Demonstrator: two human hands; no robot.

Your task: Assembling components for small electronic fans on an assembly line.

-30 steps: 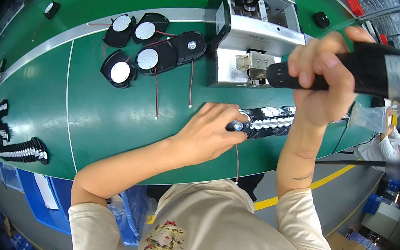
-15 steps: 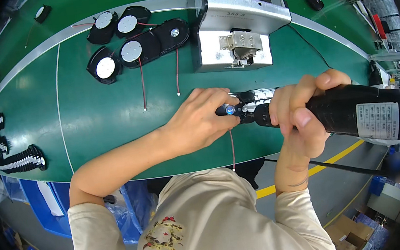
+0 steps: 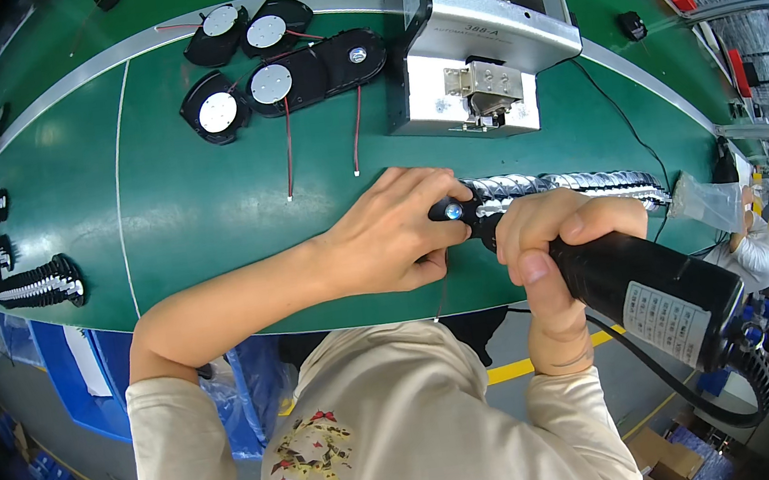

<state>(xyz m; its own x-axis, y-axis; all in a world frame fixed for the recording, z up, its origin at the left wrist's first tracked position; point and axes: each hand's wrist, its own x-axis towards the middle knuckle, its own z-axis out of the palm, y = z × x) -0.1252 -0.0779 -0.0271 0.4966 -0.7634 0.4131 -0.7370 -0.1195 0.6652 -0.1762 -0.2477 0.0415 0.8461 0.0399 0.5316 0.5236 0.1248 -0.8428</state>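
Left hand (image 3: pixel 393 234) lies curled over a small black part (image 3: pixel 454 211) at the near edge of the green table (image 3: pixel 179 208), fingers closed round it and pinning it down; a shiny round spot shows on the part just past the fingertips. A second ago this hand was in much the same place on the part, so the hold has stayed. What changed is on the right: the right hand (image 3: pixel 549 249), wrapped tight round the black electric screwdriver (image 3: pixel 650 289), was up in the air beside the metal machine (image 3: pixel 476 46) a second ago, came down half a second ago, and now has the tool's nose right at the part, touching or just short, can't tell which since the fingers hide the tip. My read: the tool is lined up and driving is starting or about to start. Thumb lies along the tool body, fingers shut on it. Just behind both hands a row of stacked silvery-black parts (image 3: pixel 570 186) runs rightward along the table edge. Further back left, black round speaker units (image 3: pixel 272 67) with red wires sit well apart from the hands. Far left edge, a curved row of dark parts (image 3: pixel 25 279). Coiled cable trails from the tool's rear
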